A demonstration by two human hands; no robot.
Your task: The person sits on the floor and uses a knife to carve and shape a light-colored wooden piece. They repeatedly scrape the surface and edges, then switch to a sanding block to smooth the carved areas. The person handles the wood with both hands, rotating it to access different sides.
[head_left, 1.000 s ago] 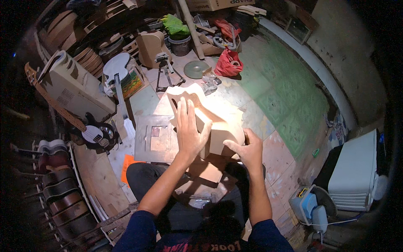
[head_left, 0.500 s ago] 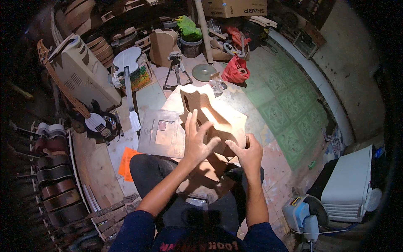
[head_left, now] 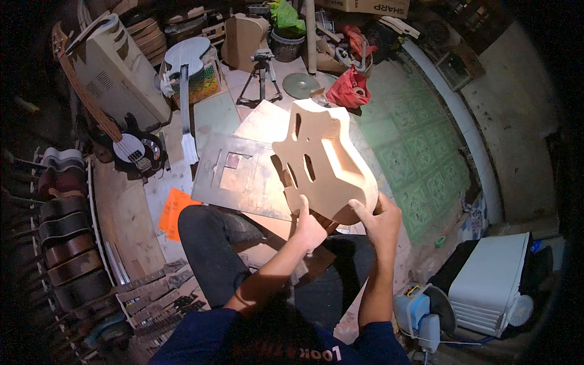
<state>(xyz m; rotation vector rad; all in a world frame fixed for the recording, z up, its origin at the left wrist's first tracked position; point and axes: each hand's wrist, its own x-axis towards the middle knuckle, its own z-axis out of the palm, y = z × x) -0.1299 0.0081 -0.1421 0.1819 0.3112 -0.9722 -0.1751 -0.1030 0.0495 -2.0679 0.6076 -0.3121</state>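
Note:
An unfinished pale wooden electric guitar body, with several routed cavities and slots, is held tilted up above my lap. My left hand grips its lower left edge, thumb on the face and fingers hidden behind. My right hand grips the lower right edge with the thumb on the face. Under and left of the body lies a flat translucent template with cut-out slots, over paler boards. Orange sheets lie beside my left knee.
Guitars lean at the left, near a rack of guitar bodies. A tripod, red bag and bucket stand behind. Green tiled floor runs along the right; a white appliance sits at lower right.
The guitar body has been raised and turned so its flat face with cavities shows. My left hand has shifted from its front to grip the lower edge; my right hand still holds it.

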